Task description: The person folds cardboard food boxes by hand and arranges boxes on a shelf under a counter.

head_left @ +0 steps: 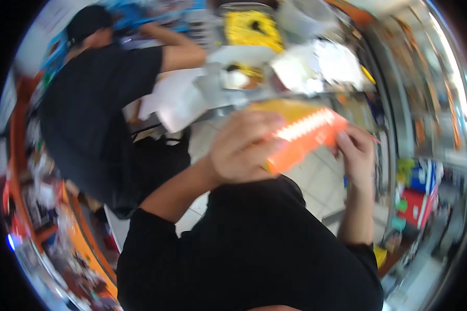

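In front of my chest is an orange and yellow carton [311, 136] with a pale printed band, blurred by motion. My left hand [249, 147] wraps round its left end, fingers over the top side. At the other end, my right hand [356, 150] pinches the right corner between thumb and fingers. A thin reddish point sticks out just past the right fingers; I cannot tell whether it belongs to the carton. The carton is held in the air, tilted, above the tiled floor and short of the counter.
A co-worker in black [98, 98] leans over the counter at the left. Beyond my hands stand a tray of yellow food [251, 28], a clear tub [306, 18] and white paper or bags [327, 65]. Glass-fronted shelving [425, 78] lines the right; an orange-edged shelf [83, 233] is at left.
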The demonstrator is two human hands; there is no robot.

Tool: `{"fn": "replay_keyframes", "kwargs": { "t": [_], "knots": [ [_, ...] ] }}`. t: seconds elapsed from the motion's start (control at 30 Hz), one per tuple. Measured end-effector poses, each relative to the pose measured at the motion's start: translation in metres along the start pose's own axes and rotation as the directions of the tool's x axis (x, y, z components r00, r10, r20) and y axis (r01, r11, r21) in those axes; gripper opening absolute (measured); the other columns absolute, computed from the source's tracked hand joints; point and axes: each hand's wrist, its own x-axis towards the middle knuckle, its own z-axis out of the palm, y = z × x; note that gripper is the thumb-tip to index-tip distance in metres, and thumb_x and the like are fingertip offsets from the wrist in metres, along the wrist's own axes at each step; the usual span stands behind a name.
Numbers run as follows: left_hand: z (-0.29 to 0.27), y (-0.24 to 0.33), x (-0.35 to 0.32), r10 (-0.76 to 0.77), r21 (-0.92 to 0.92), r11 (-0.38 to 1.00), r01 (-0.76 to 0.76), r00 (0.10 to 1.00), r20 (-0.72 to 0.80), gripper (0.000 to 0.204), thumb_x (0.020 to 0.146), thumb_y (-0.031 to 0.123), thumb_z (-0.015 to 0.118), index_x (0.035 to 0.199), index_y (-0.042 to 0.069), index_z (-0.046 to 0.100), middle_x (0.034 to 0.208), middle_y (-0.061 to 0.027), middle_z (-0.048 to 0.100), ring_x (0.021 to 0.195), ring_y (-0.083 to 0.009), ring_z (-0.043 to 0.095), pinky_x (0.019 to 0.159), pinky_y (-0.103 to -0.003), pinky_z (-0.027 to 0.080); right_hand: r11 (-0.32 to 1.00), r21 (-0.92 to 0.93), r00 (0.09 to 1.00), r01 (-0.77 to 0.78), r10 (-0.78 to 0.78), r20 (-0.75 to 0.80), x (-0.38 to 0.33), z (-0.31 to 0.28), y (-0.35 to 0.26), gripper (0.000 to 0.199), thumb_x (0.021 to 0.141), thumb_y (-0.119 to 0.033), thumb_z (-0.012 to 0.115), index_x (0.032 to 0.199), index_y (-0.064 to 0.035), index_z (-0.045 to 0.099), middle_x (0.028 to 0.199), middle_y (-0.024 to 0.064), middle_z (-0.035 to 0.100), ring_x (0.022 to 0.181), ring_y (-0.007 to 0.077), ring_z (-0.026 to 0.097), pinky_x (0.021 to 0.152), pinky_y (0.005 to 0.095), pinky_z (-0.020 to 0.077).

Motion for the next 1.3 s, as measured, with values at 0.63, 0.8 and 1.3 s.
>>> {"fn": "replay_keyframes", "kwargs": {
  "t": [0.63,0.8,1.3],
  "knots": [
    [0.245,-0.088,-0.077,-0.77,-0.348,-0.305,0.886,-0.015,0.638,0.034,0.095,0.031,0.069,0.116,0.004,0.07,0.101,-0.0078,0.073,0.087,-0.0174,0.07,0.077,-0.033,0.056,0.601,-0.706,0.927,0.375,-0.225,0.3,-0.088,-0.051,0.112,0.048,0.085,-0.019,0.076,0.13,-0.0095,0.063,0.115,0.0189,0.068,0.113,0.0364,0.064,0.099,0.0471,0.0497],
    [0.293,-0.05,-0.11,-0.586,0.085,-0.434,0.897,-0.352,0.73,0.039,0.097,0.046,0.064,0.117,0.013,0.072,0.101,-0.0037,0.073,0.084,-0.0172,0.067,0.074,-0.039,0.054,0.812,-0.527,0.79,0.253,0.141,0.596,-0.092,-0.113,0.159,0.038,0.085,-0.013,0.074,0.123,-0.0105,0.067,0.115,0.0153,0.07,0.105,0.0305,0.068,0.092,0.0416,0.0534],
    [0.29,0.08,-0.074,-0.722,0.139,0.491,0.86,0.312,0.618,0.035,0.093,0.023,0.068,0.118,0.002,0.056,0.134,-0.0241,0.055,0.132,-0.0373,0.05,0.106,-0.045,0.042,0.745,-0.175,0.31,-0.644,0.463,0.83,-0.02,-0.195,0.25,0.021,0.102,-0.018,0.057,0.111,-0.0027,0.068,0.096,-0.0023,0.065,0.084,0.0077,0.059,0.078,0.0261,0.0487]
  ]
}}
